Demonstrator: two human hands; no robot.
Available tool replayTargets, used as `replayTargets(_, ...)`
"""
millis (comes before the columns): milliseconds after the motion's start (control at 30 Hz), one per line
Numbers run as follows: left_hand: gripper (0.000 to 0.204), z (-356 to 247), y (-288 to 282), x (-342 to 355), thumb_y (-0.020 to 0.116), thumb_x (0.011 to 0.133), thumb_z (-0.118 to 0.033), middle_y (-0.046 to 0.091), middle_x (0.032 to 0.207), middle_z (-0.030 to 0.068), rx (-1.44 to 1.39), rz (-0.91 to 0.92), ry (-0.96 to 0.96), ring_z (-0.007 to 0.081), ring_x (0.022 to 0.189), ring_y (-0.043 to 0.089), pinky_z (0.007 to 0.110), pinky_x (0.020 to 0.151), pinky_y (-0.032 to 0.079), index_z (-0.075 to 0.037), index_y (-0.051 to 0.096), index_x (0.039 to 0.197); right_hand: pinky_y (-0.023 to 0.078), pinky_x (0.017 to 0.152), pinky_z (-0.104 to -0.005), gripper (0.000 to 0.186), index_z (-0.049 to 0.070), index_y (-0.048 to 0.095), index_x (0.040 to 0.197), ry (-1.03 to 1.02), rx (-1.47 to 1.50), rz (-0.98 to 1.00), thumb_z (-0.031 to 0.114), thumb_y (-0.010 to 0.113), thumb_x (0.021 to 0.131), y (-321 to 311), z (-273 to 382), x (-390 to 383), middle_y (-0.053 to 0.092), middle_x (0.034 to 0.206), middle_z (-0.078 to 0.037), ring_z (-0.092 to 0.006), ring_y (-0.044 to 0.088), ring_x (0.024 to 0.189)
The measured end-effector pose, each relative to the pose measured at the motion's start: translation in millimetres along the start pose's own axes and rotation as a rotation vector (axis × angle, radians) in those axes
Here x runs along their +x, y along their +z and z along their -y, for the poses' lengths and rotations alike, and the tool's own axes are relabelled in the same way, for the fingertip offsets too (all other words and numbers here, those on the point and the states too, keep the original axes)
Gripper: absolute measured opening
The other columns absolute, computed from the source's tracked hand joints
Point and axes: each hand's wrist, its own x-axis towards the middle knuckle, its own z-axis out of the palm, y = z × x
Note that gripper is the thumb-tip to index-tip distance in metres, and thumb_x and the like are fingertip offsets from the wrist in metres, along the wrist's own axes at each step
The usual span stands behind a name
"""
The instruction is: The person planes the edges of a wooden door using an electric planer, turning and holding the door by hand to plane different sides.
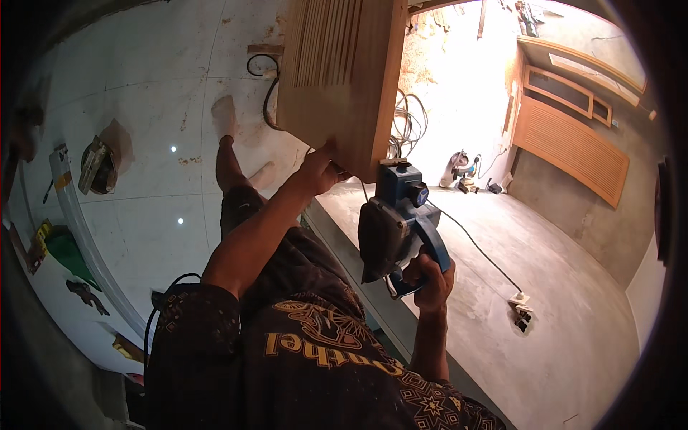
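Right fingers [424,272] clasp a blue power tool [401,226], nose at a wooden panel's end [333,107]. Left hand [319,172] beside it — gripping or not, I can't tell.

Planer [395,188] blue and black; wooden panel [326,107] tan; shirt [301,387] black, gold-patterned.

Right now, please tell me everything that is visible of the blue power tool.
The blue power tool looks like a hand planer: boxy body, round knob, dark side cover, curved handle, apparently plastic. The right hand grips its handle. Its front end points forward, at the near corner of the wooden panel; contact is unclear.
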Motion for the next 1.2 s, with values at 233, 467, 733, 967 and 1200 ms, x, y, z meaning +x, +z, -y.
replayTargets(233,0.054,8,3,-1,0.045,0.103,-0.046,0.053,0.14,0.0112,0.0,0.024,0.032,0.0304,0.126,0.054,0.053,0.106,0.045,-0.009,0.041,0.143,0.037,0.045,-0.0269,0.02,0.002,0.054,0.077,-0.022,0.06,-0.001,0.016,0.059,0.091,-4,-14,4,0.05,0.056,-0.003,-0.0113,0.046,0.045)
replayTargets(467,0.052,-3,7,-5,0.045,0.104,-0.044,0.052,0.14,0.0116,-0.055,0.017,0.029,0.0304,0.125,0.055,0.052,0.104,0.046,-0.01,0.042,0.142,0.039,0.045,-0.0273,0.017,0.0,0.055,0.081,-0.029,0.071,0.015,0.014,0.058,0.09,27,8,22,0.051,0.055,-0.004,-0.0113,0.046,0.044)
replayTargets(733,0.052,-31,17,-8,0.05,0.102,-0.042,0.053,0.14,0.0106,-0.069,0.05,-0.005,0.0281,0.125,0.056,0.054,0.103,0.046,-0.012,0.04,0.144,0.032,0.043,-0.027,0.019,0.005,0.049,0.085,-0.055,0.035,0.023,0.019,0.058,0.095,62,45,63,0.038,0.055,0.002,-0.0092,0.037,0.043)
replayTargets(967,0.055,-62,28,5,0.044,0.102,-0.05,0.055,0.139,0.0086,-0.045,0.09,-0.048,0.0269,0.127,0.054,0.054,0.106,0.043,-0.014,0.041,0.144,0.032,0.044,-0.0267,0.017,0.006,0.049,0.086,-0.03,0.074,0.01,0.018,0.057,0.095,104,103,117,0.039,0.058,0.002,-0.0089,0.037,0.046)
replayTargets(1200,0.052,-88,37,20,0.041,0.104,-0.05,0.058,0.133,0.0082,-0.034,-0.044,-0.103,0.0261,0.122,0.057,0.051,0.104,0.044,-0.014,0.044,0.142,0.039,0.045,-0.0286,0.017,0.0,0.054,0.089,-0.058,0.099,0.026,0.016,0.058,0.093,134,155,173,0.049,0.057,-0.003,-0.0111,0.046,0.045)
